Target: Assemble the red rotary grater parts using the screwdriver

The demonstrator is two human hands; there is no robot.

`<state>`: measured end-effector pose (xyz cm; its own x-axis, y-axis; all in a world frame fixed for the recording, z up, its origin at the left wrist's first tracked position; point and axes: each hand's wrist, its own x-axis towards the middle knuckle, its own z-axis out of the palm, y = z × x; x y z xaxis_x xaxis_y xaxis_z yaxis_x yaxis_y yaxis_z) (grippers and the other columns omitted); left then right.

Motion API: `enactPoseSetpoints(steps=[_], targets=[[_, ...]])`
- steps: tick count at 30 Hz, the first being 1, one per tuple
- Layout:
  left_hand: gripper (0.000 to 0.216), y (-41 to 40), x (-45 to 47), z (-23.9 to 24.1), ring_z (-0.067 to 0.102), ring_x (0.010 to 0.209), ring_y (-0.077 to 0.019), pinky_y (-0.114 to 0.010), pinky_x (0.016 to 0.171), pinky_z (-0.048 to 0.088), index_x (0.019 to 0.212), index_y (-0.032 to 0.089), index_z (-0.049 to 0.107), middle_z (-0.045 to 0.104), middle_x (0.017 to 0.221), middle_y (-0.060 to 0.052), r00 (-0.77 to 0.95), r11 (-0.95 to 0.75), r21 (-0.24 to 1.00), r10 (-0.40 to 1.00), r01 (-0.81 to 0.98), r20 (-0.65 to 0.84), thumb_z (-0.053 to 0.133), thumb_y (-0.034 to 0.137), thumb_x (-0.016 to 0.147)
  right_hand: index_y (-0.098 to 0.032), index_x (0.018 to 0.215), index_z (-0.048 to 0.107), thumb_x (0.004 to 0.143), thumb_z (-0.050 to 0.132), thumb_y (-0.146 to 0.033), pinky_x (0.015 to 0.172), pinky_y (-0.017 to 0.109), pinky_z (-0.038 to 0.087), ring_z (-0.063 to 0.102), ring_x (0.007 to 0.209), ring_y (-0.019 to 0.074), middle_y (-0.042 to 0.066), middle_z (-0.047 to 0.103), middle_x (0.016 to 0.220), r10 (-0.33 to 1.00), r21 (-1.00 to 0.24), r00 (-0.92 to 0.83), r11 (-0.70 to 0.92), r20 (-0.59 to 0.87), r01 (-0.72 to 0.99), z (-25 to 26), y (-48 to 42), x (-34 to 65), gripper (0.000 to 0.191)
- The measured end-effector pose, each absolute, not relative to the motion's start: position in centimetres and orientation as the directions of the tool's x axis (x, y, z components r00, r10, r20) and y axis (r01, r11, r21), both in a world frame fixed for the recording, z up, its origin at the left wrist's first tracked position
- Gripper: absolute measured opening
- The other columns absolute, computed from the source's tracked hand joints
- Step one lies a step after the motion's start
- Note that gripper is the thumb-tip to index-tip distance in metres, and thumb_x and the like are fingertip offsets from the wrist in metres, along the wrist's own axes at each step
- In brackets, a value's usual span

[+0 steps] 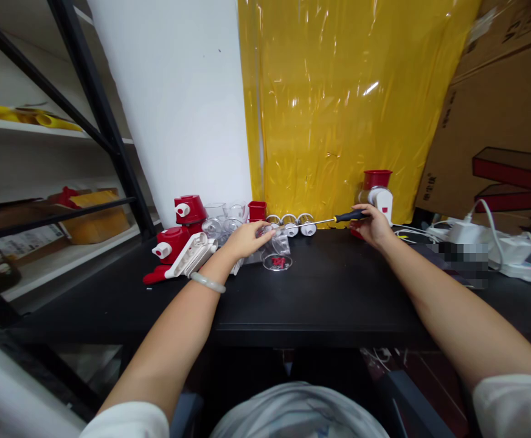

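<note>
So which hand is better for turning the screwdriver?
Probably the right hand: it holds the screwdriver by its handle end. The left hand is over at the clear part.

screwdriver (351, 216): 1 | white-ended drums (306, 225): 3 | white-spouted red housings (195, 207): 2 | bracelet (208, 282): 1

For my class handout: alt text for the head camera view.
The right hand holds a screwdriver pointed toward the left hand, which touches a clear part at a black table. Red and white parts sit to the left; a yellow sheet hangs behind.
</note>
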<state>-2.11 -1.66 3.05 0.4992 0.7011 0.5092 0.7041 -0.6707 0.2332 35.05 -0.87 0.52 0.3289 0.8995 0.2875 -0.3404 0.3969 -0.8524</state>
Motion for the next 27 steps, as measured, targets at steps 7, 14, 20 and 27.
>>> enactPoseSetpoints(steps=[7, 14, 20, 27], targets=[[0.050, -1.66, -2.17, 3.05, 0.065, 0.105, -0.0245, -0.038, 0.092, 0.048, 0.122, 0.021, 0.063, 0.069, 0.119, -0.009, 0.495, -0.665, 0.239, 0.708, 0.708, 0.503, 0.045, 0.057, 0.092, -0.023, 0.076, 0.063, 0.054, 0.054, -0.023, 0.052, 0.030, 0.045, 0.054, 0.055, 0.0155, 0.002, 0.057, 0.069, 0.914, -0.854, 0.279, 0.383, 0.295, -0.353, 0.53, -0.97, 35.41, 0.024], [0.051, -1.64, -2.16, 3.01, 0.066, 0.104, -0.0247, -0.038, 0.092, 0.048, 0.122, 0.020, 0.063, 0.070, 0.119, -0.009, 0.496, -0.673, 0.235, 0.697, 0.701, 0.518, 0.045, 0.057, 0.092, -0.023, 0.074, 0.063, 0.051, 0.053, -0.023, 0.051, 0.030, 0.043, 0.052, 0.054, 0.0157, 0.002, 0.056, 0.066, 0.918, -0.859, 0.267, 0.374, 0.291, -0.348, 0.76, -1.18, 35.33, 0.025], [0.051, -1.68, -2.14, 3.03, 0.065, 0.105, -0.0246, -0.037, 0.093, 0.048, 0.122, 0.020, 0.063, 0.069, 0.120, -0.009, 0.499, -0.675, 0.234, 0.696, 0.700, 0.516, 0.044, 0.057, 0.092, -0.022, 0.076, 0.063, 0.047, 0.051, -0.017, 0.053, 0.030, 0.043, 0.052, 0.056, 0.0150, 0.002, 0.056, 0.069, 0.916, -0.866, 0.292, 0.367, 0.273, -0.340, 0.99, -1.43, 35.05, 0.032], [0.050, -1.74, -2.09, 3.07, 0.065, 0.107, -0.0243, -0.038, 0.093, 0.048, 0.122, 0.021, 0.063, 0.069, 0.121, -0.008, 0.497, -0.670, 0.236, 0.702, 0.704, 0.510, 0.045, 0.057, 0.092, -0.022, 0.075, 0.062, 0.044, 0.049, -0.014, 0.052, 0.027, 0.044, 0.053, 0.065, 0.0162, 0.002, 0.055, 0.069, 0.911, -0.863, 0.299, 0.379, 0.284, -0.335, 1.02, -1.39, 35.04, 0.035]])
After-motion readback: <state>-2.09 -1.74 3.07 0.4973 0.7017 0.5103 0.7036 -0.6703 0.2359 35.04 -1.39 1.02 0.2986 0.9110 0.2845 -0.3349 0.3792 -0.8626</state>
